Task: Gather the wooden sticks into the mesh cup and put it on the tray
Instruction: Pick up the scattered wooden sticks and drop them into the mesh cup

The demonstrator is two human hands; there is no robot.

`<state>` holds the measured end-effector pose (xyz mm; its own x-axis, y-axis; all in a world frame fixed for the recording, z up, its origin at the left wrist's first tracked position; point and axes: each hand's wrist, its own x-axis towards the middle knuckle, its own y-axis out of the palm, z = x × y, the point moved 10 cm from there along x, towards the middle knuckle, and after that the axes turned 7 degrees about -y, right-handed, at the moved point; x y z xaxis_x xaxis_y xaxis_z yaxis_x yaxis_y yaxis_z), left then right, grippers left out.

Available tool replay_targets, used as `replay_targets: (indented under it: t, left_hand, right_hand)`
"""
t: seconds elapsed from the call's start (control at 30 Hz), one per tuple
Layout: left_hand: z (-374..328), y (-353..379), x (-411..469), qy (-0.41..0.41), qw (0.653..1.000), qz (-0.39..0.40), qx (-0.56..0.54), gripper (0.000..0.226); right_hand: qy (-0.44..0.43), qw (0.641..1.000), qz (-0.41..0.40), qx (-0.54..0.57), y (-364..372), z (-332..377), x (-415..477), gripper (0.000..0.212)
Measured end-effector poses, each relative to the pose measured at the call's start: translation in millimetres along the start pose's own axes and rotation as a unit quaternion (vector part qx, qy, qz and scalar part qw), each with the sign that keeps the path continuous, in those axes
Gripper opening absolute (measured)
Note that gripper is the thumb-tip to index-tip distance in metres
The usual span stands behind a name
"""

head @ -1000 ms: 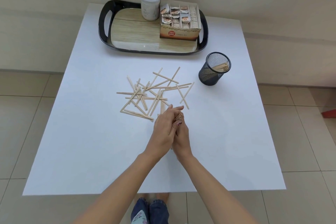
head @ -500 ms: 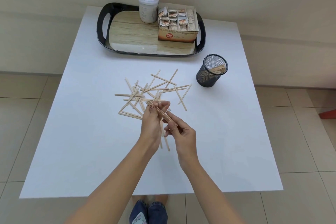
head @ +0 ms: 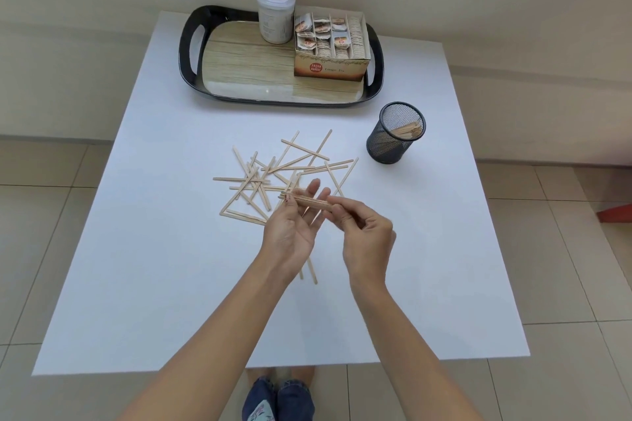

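Note:
Several thin wooden sticks (head: 273, 174) lie scattered in a loose heap at the middle of the white table (head: 171, 267). My right hand (head: 367, 236) grips a small bundle of sticks (head: 309, 202) at its right end. My left hand (head: 290, 229) is open, palm up, under the bundle's left end, its fingertips touching it. Two more sticks (head: 312, 272) lie on the table below my left wrist. The black mesh cup (head: 395, 133) stands upright to the right of the heap with a few sticks inside. The black-rimmed, wood-patterned tray (head: 239, 68) sits at the table's far edge.
On the tray stand a white lidded jar (head: 275, 15) and an open cardboard box of tea bags (head: 330, 44), filling its right and rear part. Tiled floor surrounds the table. My feet show below the near edge.
My hands have parted from a clasp. The bundle of sticks has lifted off the table and turned level, the right hand moving rightward with it. The left hand has opened.

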<state>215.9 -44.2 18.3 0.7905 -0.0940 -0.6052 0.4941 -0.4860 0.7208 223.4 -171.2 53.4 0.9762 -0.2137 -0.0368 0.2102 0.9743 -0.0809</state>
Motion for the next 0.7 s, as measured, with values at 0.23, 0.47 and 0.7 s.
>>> replay_targets:
  t: [0.23,0.47,0.7]
  left_hand:
    - [-15.3,-36.3,-5.7,0.051,0.952,-0.126,0.273,0.028]
    - [-28.0,-77.5,-26.4,0.136,0.864,-0.221,0.432,0.03]
    - [-26.0,-84.9,-36.9,0.148,0.855,-0.25,0.43,0.028]
  right_hand:
    - [-0.098,0.99,-0.096,-0.037,-53.2,52.4,69.0,0.026]
    - [-0.187,0.944,-0.142,-0.233,-81.9,99.3,145.1,0.018]
    - [-0.186,0.901,-0.022,-0.392,-41.5,82.9,192.5,0.026]
